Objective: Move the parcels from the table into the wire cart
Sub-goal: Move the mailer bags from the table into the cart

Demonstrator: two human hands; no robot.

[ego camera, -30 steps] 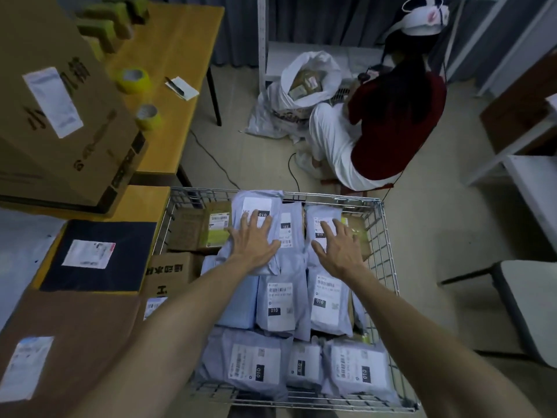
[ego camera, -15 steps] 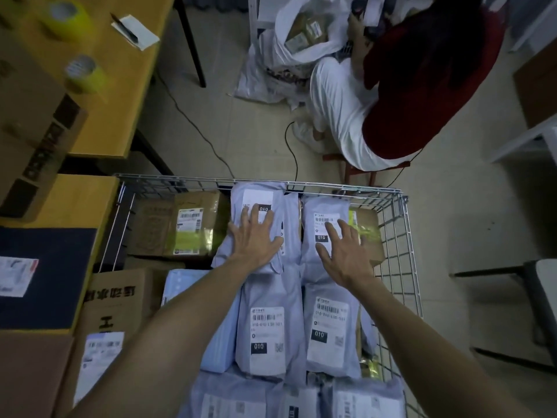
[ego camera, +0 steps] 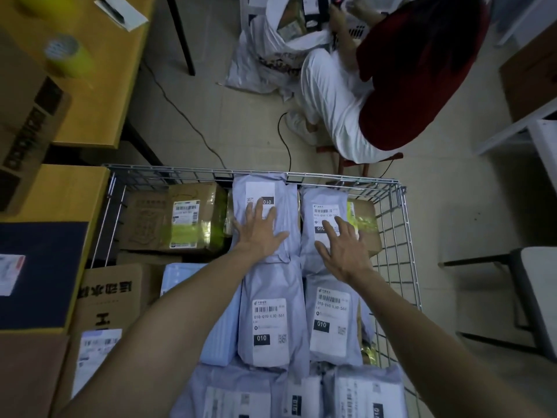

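Note:
The wire cart point(ego camera: 398, 236) in front of me holds several grey poly-bag parcels and cardboard boxes. My left hand point(ego camera: 259, 230) lies flat, fingers spread, on the far-left grey parcel point(ego camera: 280, 200) at the cart's far end. On the grey parcel point(ego camera: 319, 203) beside it, my right hand point(ego camera: 340, 248) presses with straight fingers. Two more labelled grey parcels point(ego camera: 271, 315) lie nearer to me. A taped brown box point(ego camera: 177, 218) sits in the cart's far-left corner. On the yellow table point(ego camera: 60, 188) at the left lies a dark flat parcel point(ego camera: 39, 276).
A person in a red top and white trousers point(ego camera: 401, 86) crouches just beyond the cart, beside a white sack point(ego camera: 265, 52). Cables run over the floor. Tape rolls point(ego camera: 66, 55) and a large carton point(ego camera: 24, 116) sit on the table. A stool point(ego camera: 536, 297) stands at the right.
The view has tilted down and closer to the cart. Both hands stay flat on the far grey parcels, which now lie pushed against the cart's far wall.

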